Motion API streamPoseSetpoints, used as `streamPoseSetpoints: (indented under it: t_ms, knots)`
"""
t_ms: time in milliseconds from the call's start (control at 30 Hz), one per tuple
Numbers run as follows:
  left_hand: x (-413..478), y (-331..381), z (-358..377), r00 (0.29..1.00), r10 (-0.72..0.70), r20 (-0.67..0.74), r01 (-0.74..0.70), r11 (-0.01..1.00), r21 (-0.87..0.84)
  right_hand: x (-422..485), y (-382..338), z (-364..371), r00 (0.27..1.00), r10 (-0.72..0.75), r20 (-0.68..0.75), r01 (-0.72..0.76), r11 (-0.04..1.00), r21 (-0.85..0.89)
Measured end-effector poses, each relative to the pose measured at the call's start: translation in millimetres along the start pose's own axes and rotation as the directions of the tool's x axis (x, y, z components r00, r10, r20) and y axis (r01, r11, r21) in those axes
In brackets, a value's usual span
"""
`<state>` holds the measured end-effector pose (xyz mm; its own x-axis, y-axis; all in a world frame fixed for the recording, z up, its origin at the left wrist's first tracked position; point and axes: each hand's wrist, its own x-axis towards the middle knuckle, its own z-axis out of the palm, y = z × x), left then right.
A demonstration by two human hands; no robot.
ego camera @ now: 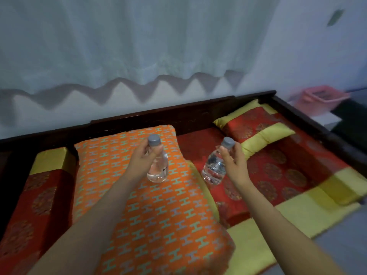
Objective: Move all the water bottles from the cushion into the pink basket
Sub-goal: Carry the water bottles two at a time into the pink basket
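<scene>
Left hand (143, 158) grips left bottle (159, 169), right hand (232, 160) right bottle (214, 169); both near-upright, caps up.

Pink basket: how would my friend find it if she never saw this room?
Start at the long dark wooden bench below the white curtain. Look past its far right corner, beside the pale wall, and there sits the pink basket. It is the only pink thing in view.

No words, brands or numbers can be read. The nearest thing to lettering is the repeated H-shaped motif, teal and grey, covering the orange cushion (158, 225).
</scene>
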<state>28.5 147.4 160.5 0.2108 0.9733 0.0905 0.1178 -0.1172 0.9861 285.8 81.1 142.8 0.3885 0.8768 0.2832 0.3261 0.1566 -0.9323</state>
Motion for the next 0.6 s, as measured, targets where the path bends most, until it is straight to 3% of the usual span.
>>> streamPoseSetpoints:
  t_ms: [267, 467, 600]
  knots:
    - [-52.0, 49.9, 162.6, 0.977, 0.03, 0.212, -0.02, 0.999, -0.05, -88.5, -9.8, -216.0, 0.957, 0.074, -0.279, -0.113, 0.985, -0.127]
    - [-77.3, 80.3, 310.7, 0.915, 0.084, 0.394, -0.061, 0.996, -0.072, -138.9, 0.7, -375.7, 0.848, 0.119, -0.517, -0.218, 0.967, -0.135]
    - [-97.5, 102.6, 434.3, 0.869, 0.119, 0.48, -0.079, 0.992, -0.102, -163.0, 23.7, -487.4, 0.803, 0.168, -0.572, -0.281, 0.953, -0.115]
